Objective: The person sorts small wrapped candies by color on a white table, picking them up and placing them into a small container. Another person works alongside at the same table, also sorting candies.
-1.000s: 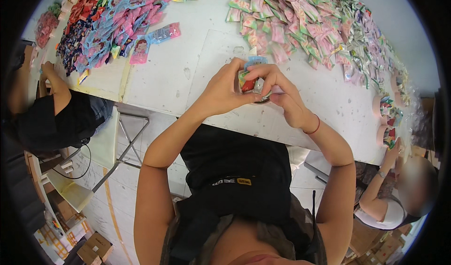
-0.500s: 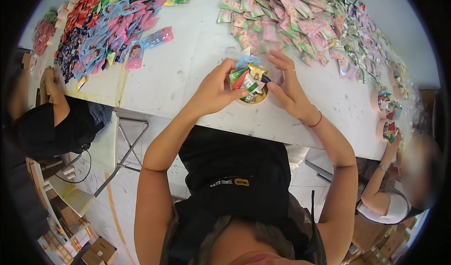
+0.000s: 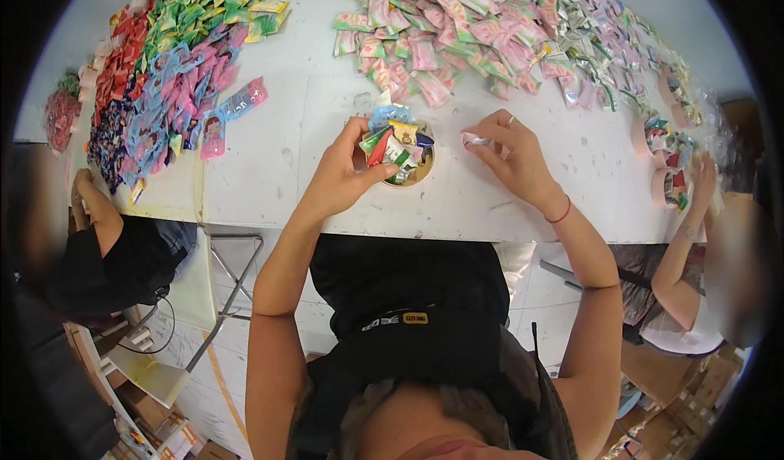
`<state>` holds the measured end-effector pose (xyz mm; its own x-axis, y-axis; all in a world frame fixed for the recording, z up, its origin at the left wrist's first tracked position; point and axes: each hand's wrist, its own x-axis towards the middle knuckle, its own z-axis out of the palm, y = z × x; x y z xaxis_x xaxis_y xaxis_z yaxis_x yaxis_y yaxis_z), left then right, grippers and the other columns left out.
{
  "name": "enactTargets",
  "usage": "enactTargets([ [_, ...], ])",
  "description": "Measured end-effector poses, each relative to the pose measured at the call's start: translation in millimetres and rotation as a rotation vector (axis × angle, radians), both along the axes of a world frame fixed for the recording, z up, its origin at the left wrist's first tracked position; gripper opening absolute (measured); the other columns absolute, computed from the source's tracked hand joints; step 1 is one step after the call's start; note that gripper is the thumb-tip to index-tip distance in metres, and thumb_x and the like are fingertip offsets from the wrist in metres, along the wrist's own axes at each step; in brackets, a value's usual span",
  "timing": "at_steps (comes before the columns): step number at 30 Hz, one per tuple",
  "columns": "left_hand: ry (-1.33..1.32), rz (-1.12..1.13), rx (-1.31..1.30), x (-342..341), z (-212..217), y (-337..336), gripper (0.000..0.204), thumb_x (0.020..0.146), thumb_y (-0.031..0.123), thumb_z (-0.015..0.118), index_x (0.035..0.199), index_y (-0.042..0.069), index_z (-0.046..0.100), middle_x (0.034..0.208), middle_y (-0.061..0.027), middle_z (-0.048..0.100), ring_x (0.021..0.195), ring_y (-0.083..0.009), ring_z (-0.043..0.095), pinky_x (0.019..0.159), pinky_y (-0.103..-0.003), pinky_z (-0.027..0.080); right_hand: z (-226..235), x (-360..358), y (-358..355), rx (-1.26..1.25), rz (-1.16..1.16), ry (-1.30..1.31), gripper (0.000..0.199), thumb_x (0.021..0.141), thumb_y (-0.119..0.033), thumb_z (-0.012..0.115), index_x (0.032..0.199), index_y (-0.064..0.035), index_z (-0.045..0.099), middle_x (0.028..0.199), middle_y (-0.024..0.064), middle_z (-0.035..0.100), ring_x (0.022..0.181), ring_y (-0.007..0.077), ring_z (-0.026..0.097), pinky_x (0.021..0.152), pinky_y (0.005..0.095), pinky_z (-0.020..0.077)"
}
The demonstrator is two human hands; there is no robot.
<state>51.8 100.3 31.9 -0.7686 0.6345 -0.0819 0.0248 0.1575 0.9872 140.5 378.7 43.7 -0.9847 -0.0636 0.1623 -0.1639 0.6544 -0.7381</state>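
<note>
A round paper tub (image 3: 428,172) heaped with small wrapped snacks stands on the white table in front of me. Its packets (image 3: 399,143) are blue, yellow, green, red and white, and some stick up past the rim. My left hand (image 3: 347,166) curls around the tub's left side, its thumb pressing on the packets. To the right of the tub, my right hand (image 3: 510,154) is raised over the table, with a small whitish-pink wrapped packet (image 3: 474,139) pinched between thumb and fingers.
Pink-and-green packets (image 3: 433,52) lie heaped beyond the tub, silvery ones (image 3: 588,35) farther right. Green (image 3: 196,11), red (image 3: 126,52) and pink-blue packets (image 3: 175,93) form piles at left. Filled tubs (image 3: 661,146) line the right edge. One person sits on each side.
My right hand has drawn away from the tub to the right and now shows a small packet in its fingers. My left hand stays on the tub. The whole view has shifted somewhat.
</note>
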Motion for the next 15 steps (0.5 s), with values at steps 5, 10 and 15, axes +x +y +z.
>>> enactTargets([
  [5, -0.059, -0.035, 0.043, -3.0, -3.3, -2.6, 0.043, 0.084, 0.008, 0.076, 0.118, 0.004, 0.05, 0.109, -0.0048, 0.06, 0.094, -0.0092, 0.054, 0.083, -0.026, 0.046, 17.0, 3.2, -50.3, -0.136, 0.182, 0.287, 0.02, 0.079, 0.002, 0.071, 0.095, -0.004, 0.061, 0.09, 0.0055, 0.062, 0.078, 0.0245, 0.062, 0.066, 0.0317, 0.0514],
  [10, -0.037, -0.043, 0.062, -3.4, -14.0, -4.1, 0.045, 0.084, 0.007, 0.076, 0.121, 0.006, 0.05, 0.104, -0.0001, 0.055, 0.091, -0.0078, 0.051, 0.082, -0.024, 0.045, 21.6, -7.0, -52.1, 0.189, 0.488, 0.346, 0.022, 0.075, 0.006, 0.062, 0.096, -0.0024, 0.064, 0.098, 0.0084, 0.061, 0.098, 0.0297, 0.061, 0.076, 0.0385, 0.0543],
  [15, -0.098, -0.04, 0.114, -4.9, -15.1, -2.3, 0.048, 0.083, 0.003, 0.076, 0.124, 0.006, 0.05, 0.108, -0.0007, 0.057, 0.096, -0.0087, 0.054, 0.083, -0.025, 0.048, 19.2, -10.5, -54.7, 0.206, 0.442, 0.372, 0.011, 0.08, -0.003, 0.061, 0.091, -0.002, 0.063, 0.094, 0.009, 0.061, 0.095, 0.0309, 0.06, 0.079, 0.043, 0.0518],
])
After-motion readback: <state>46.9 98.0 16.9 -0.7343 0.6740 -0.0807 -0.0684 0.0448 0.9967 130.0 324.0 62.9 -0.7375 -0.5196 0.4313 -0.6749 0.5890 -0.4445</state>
